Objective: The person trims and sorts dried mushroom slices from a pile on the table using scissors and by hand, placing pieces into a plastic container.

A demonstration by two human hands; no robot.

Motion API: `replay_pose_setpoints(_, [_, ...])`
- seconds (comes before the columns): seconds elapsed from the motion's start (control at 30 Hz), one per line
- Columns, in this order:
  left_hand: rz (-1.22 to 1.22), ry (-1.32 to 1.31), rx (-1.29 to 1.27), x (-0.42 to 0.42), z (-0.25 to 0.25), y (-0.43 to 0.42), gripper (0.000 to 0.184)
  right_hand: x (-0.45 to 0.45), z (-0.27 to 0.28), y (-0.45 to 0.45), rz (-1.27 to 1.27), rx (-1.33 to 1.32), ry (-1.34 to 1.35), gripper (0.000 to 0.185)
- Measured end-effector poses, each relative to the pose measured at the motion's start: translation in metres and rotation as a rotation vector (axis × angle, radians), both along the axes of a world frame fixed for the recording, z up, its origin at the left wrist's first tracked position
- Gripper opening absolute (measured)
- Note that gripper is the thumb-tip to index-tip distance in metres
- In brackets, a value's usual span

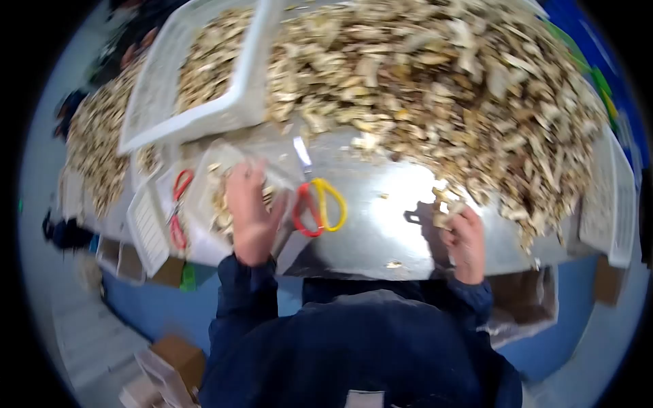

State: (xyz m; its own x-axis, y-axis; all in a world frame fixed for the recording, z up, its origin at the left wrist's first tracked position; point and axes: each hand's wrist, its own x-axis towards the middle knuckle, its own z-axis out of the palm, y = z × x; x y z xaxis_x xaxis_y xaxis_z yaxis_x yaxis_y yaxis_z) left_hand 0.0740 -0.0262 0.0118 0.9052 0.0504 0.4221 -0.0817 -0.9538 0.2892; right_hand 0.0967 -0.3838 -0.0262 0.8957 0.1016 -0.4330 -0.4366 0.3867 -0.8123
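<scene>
My left hand point(253, 214) is over a small white tray point(204, 178) that holds pale slices. Its fingers are spread and slightly blurred, with nothing seen in them. My right hand point(466, 239) is closed in a pinch on a pale piece that looks like a dried mushroom slice point(443, 219), at the near edge of a large heap of dried mushroom slices point(435, 95). Between my hands lie scissors with one red and one yellow handle point(333, 207), blades pointing away from me.
A big white crate point(224, 105) with more slices stands at the back left. Red-handled scissors point(178, 211) lie by a white slotted basket point(148, 228). Another white basket point(609, 197) stands at the right end of the metal table point(360, 248). A lined box point(527, 299) sits below the table edge.
</scene>
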Motion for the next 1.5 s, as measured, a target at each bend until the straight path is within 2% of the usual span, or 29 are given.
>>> replay_pose_setpoints(0.03, [-0.173, 0.184, -0.33, 0.005, 0.001, -0.031, 0.052, -0.002, 0.006, 0.006, -0.007, 0.001, 0.038, 0.011])
replay_pose_setpoints(0.07, [-0.347, 0.387, -0.645, 0.008, 0.002, -0.062, 0.053, -0.005, 0.007, 0.009, 0.024, -0.039, 0.033, 0.007])
replay_pose_setpoints(0.13, [-0.61, 0.503, -0.927, 0.011, -0.013, -0.117, 0.045, -0.011, 0.015, 0.016, 0.084, -0.141, 0.011, 0.006])
replay_pose_setpoints(0.17, [-0.583, 0.596, -1.008, 0.013, -0.016, -0.142, 0.04, -0.016, 0.013, 0.015, 0.089, -0.136, -0.03, 0.006])
replay_pose_setpoints(0.23, [-0.503, 0.782, -1.161, 0.014, -0.021, -0.176, 0.03, -0.025, 0.016, 0.02, 0.038, -0.325, -0.15, 0.009])
replay_pose_setpoints(0.33, [-0.442, 0.781, -1.147, 0.016, -0.032, -0.191, 0.023, -0.036, 0.014, 0.011, 0.054, -0.514, -0.288, 0.009])
replay_pose_setpoints(0.47, [-0.664, 0.763, -0.923, 0.019, -0.024, -0.186, 0.017, -0.043, 0.016, -0.008, 0.049, -0.541, -0.345, 0.013])
replay_pose_setpoints(0.57, [-0.848, 0.857, -0.719, 0.017, -0.017, -0.182, 0.015, -0.043, 0.023, -0.019, 0.365, -0.649, -0.412, 0.02])
replay_pose_setpoints(0.7, [-1.074, 0.937, -0.653, 0.019, -0.018, -0.173, 0.019, -0.046, 0.017, -0.024, 0.548, -0.452, -0.389, 0.022])
replay_pose_setpoints(0.8, [-1.148, 0.932, -0.638, 0.02, -0.023, -0.17, 0.019, -0.05, 0.012, -0.021, 0.517, -0.413, -0.451, 0.022])
replay_pose_setpoints(0.83, [-1.143, 0.942, -0.649, 0.02, -0.025, -0.171, 0.018, -0.051, 0.01, -0.021, 0.507, -0.4, -0.473, 0.023])
replay_pose_setpoints(1.0, [-1.198, 0.904, -0.823, 0.025, -0.016, -0.18, 0.017, -0.056, 0.004, -0.024, 0.362, -0.015, -0.154, 0.027])
replay_pose_setpoints(1.1, [-1.042, 1.081, -1.093, 0.028, -0.018, -0.189, 0.015, -0.05, 0.01, -0.031, 0.177, 0.053, -0.003, 0.025])
replay_pose_setpoints(1.17, [-0.955, 1.07, -1.308, 0.031, -0.042, -0.2, 0.013, -0.034, 0.008, -0.049, 0.327, -0.492, -0.193, 0.021])
replay_pose_setpoints(1.2, [-0.909, 1.063, -1.414, 0.034, -0.055, -0.204, 0.012, -0.03, 0.004, -0.057, 0.327, -0.675, -0.18, 0.02])
replay_pose_setpoints(1.23, [-0.847, 1.209, -1.651, 0.04, -0.061, -0.205, 0.011, -0.026, 0.002, -0.059, 0.159, -0.789, -0.216, 0.021])
replay_pose_setpoints(1.3, [-0.667, 1.499, -2.121, 0.051, -0.071, -0.207, 0.012, -0.012, 0.007, -0.066, -0.068, -0.964, -0.08, 0.023])
replay_pose_setpoints(1.37, [-0.765, 1.521, -1.948, 0.053, -0.083, -0.208, 0.013, 0.005, 0.002, -0.067, -0.202, -1.358, -0.206, 0.023])
replay_pose_setpoints(1.4, [-0.85, 1.514, -1.816, 0.053, -0.086, -0.206, 0.014, 0.011, -0.009, -0.066, -0.237, -1.444, -0.28, 0.023])
replay_pose_setpoints(1.43, [-0.885, 1.498, -1.791, 0.049, -0.094, -0.206, 0.019, 0.015, -0.019, -0.067, -0.27, -1.529, -0.355, 0.022])
replay_pose_setpoints(1.5, [-0.953, 1.464, -1.742, 0.045, -0.101, -0.207, 0.03, 0.017, -0.029, -0.068, -0.265, -1.493, -0.37, 0.021])
